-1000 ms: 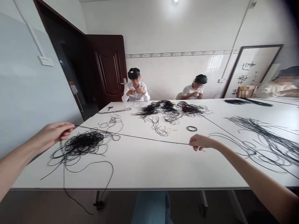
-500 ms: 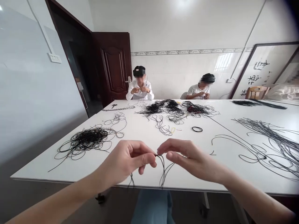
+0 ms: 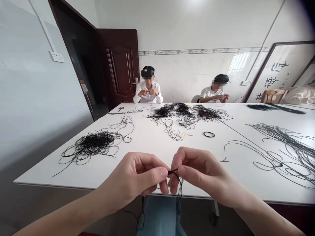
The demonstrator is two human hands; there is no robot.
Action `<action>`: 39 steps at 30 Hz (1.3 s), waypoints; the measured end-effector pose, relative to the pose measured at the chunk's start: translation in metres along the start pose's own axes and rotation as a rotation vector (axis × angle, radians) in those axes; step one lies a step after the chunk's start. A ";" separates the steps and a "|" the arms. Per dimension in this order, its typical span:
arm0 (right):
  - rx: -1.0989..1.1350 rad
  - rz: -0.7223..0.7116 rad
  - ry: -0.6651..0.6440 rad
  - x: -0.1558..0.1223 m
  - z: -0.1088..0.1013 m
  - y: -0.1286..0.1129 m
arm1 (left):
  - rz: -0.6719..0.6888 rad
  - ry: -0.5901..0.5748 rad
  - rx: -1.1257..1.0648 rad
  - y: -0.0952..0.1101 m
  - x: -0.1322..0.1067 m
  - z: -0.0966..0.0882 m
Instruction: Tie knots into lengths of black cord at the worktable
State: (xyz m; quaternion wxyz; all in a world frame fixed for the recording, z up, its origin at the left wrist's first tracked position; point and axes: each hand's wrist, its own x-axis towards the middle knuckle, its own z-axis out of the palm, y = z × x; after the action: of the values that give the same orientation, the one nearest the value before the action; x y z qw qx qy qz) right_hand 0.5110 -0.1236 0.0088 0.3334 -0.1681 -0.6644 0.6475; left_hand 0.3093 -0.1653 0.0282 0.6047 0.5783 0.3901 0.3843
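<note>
Hands closer together than in the previous view, fingertips now meeting over the lap instead of held slightly apart. Left hand and right hand both pinch a black cord between thumb and fingers, tips nearly touching. A short stretch of the cord shows between them, its long axis almost level and rising slightly toward the right hand. The right hand is closer to the small loop hanging below the pinch; a separate strand drops under the left hand, past the edge of the table, toward the jeans. Exact crossing of strands inside the grip is hidden by the fingers.

On the table, left of the hands, is a tangled pile of cord; further along are a black ring and scissors. Two seated people work at the far side of the table.
</note>
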 end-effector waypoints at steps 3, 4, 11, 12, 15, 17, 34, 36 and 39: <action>0.051 0.001 0.006 0.000 0.002 0.001 | -0.011 0.010 0.020 0.000 0.001 0.001; 0.047 0.002 0.013 0.000 0.002 0.001 | -0.013 0.015 0.021 0.000 0.001 0.001; -0.135 0.000 0.058 0.002 -0.002 0.005 | -0.061 0.023 -0.028 -0.004 0.008 0.002; -0.204 -0.018 0.070 0.002 -0.003 0.006 | -0.075 0.026 -0.034 -0.005 0.009 0.002; -0.626 -0.183 0.143 0.005 -0.009 0.012 | -0.102 0.022 -0.042 -0.007 0.014 0.000; -0.885 -0.320 0.214 0.006 -0.011 0.014 | -0.121 0.016 -0.060 -0.009 0.018 -0.002; -1.137 -0.461 0.435 0.018 -0.036 0.053 | -0.214 0.180 -0.248 -0.028 0.045 -0.011; -1.106 -0.480 0.368 0.014 -0.020 0.058 | -0.213 0.176 -0.267 -0.031 0.048 -0.008; -1.045 -0.474 0.353 0.012 -0.012 0.058 | -0.202 0.160 -0.283 -0.032 0.046 -0.007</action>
State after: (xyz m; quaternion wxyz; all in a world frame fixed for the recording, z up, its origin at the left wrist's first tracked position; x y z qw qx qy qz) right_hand 0.4978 -0.1003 -0.0459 0.4472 -0.2618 -0.8487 0.1055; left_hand 0.3222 -0.1212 -0.0051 0.6827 0.4129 0.4351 0.4174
